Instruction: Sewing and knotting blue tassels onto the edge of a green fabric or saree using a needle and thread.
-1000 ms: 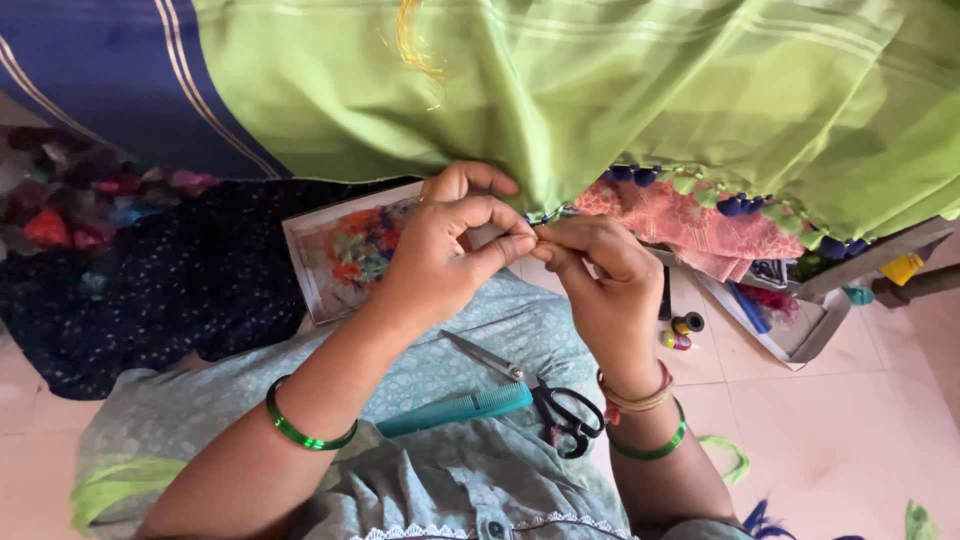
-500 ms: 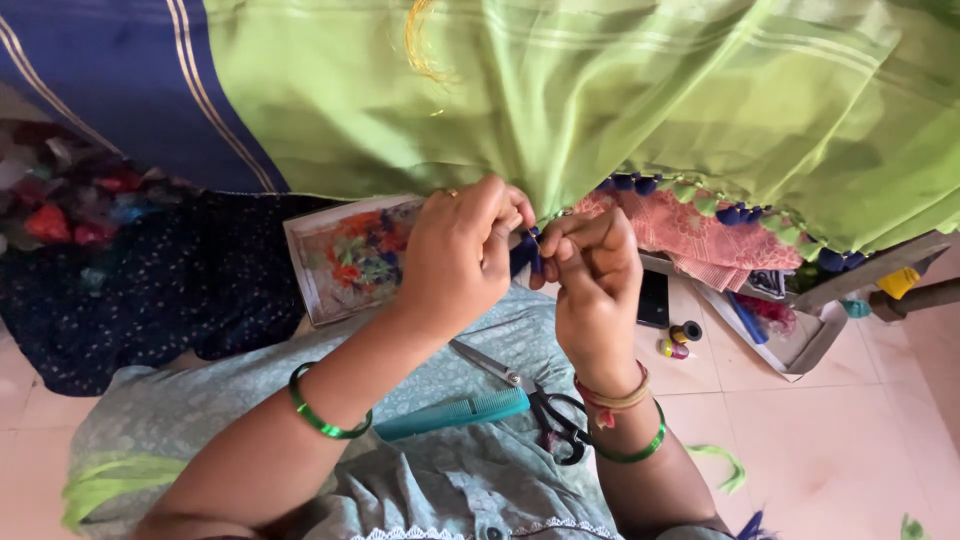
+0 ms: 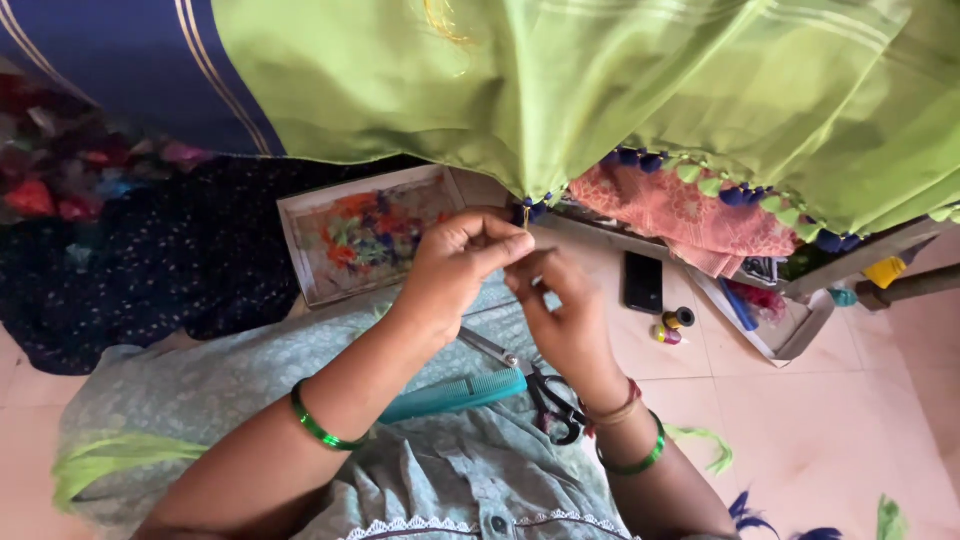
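Risk: the thin thread, hard to make out here, could slip from the pinch or tangle if either hand pulls unevenly; the scissors [image 3: 545, 385] lying on the lap near the right wrist could snag the work.

Pose: left hand [image 3: 455, 265], centre frame, fingers closed in a pinch at the green cloth [image 3: 560, 90] hem beside a blue tassel [image 3: 530, 210]. Right hand [image 3: 565, 310], just below and right, fingertips pinched shut, apparently on thread; exact contents cannot be told. A teal comb [image 3: 455, 393] rests on the lap beneath both forearms
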